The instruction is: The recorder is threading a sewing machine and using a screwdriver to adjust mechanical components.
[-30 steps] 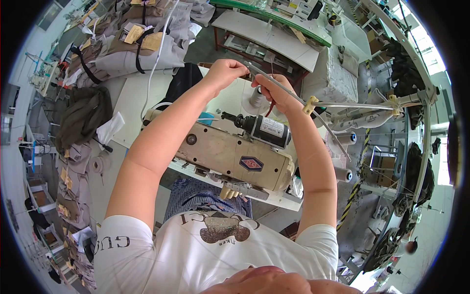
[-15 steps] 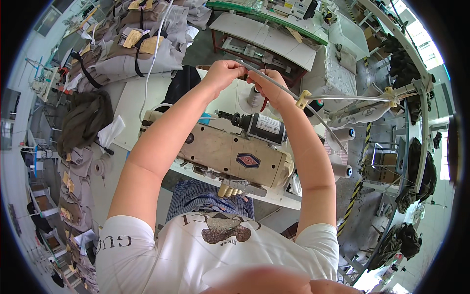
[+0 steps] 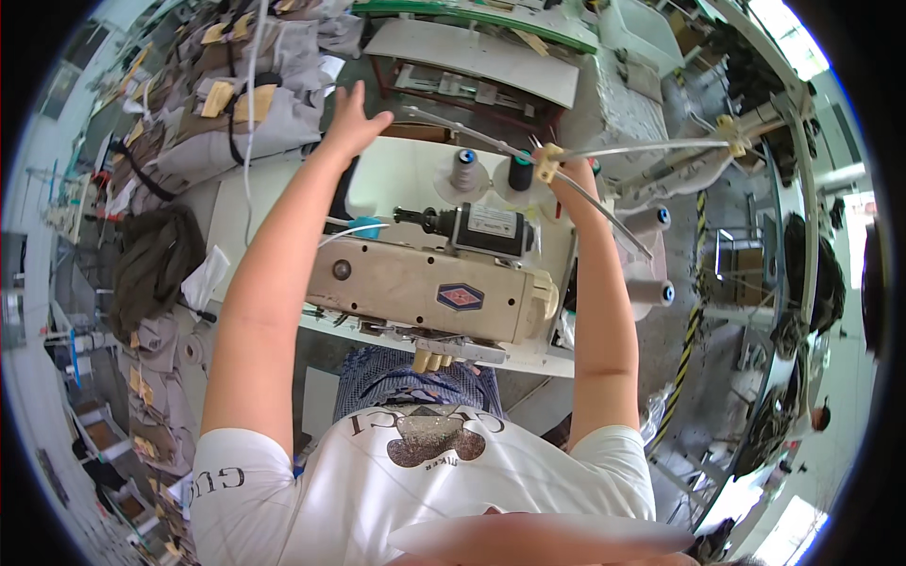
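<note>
Beyond the sewing machine, my left hand (image 3: 357, 124) is raised with its fingers spread and nothing in them. My right hand (image 3: 573, 175) is closed beside the thread stand's yellowish clamp (image 3: 547, 165), which partly covers it. What look like red-handled thread snips (image 3: 558, 208) are in that hand, their pointed metal tips showing past the clamp. The stand's grey rod (image 3: 462, 128) slants between my hands. Below it stand a grey thread cone (image 3: 465, 172) and a dark cone with a green top (image 3: 521, 173). The beige sewing machine (image 3: 387, 283) lies between my forearms, a black motor (image 3: 491, 229) behind it.
Bundled grey garments (image 3: 283, 113) are piled at the far left, with a dark cloth (image 3: 156, 264) nearer. Two more thread cones (image 3: 649, 291) sit right of my right forearm. A white bench (image 3: 472, 61) stands beyond the table. A white cord (image 3: 251, 123) hangs at left.
My hands, close together at the rod before, have moved apart. The left went left and its fingers opened; the right went right, behind the clamp. The view has shifted slightly.
</note>
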A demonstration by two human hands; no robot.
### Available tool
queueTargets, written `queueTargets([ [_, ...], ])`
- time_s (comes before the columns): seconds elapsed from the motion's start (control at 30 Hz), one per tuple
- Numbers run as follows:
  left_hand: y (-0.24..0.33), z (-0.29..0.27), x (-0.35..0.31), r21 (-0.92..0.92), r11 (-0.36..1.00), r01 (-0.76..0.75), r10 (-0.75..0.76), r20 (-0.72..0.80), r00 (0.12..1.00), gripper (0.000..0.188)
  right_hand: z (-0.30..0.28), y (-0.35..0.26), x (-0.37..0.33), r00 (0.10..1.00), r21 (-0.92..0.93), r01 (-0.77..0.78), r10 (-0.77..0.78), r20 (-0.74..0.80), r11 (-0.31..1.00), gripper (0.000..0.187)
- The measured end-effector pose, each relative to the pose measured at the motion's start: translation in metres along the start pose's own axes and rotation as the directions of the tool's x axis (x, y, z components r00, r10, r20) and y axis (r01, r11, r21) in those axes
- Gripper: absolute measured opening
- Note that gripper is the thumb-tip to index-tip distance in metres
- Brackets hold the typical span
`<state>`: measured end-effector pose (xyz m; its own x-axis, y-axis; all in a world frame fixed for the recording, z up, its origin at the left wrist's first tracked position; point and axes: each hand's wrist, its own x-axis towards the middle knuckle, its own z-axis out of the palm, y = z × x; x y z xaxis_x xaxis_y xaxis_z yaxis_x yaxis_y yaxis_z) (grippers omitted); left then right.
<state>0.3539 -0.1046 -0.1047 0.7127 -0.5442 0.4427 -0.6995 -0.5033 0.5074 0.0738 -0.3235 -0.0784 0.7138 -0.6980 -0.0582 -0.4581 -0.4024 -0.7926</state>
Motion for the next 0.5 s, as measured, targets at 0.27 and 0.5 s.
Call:
queueTargets([
  [0.27,0.013,-0.055,-0.010,-0.054,0.960,0.274,-0.208,0.519,0.829,0.029,-0.015,0.104,-0.153,0.912,0.212,-0.322,0.363,-0.194,0.923,0.025],
  [0.5,0.050,-0.098,-0.056,0.045,0.999,-0.022,0.002,0.393,0.920,0.043,0.025,0.211,-0.259,0.774,0.246,-0.559,0.605,-0.188,0.792,0.029],
])
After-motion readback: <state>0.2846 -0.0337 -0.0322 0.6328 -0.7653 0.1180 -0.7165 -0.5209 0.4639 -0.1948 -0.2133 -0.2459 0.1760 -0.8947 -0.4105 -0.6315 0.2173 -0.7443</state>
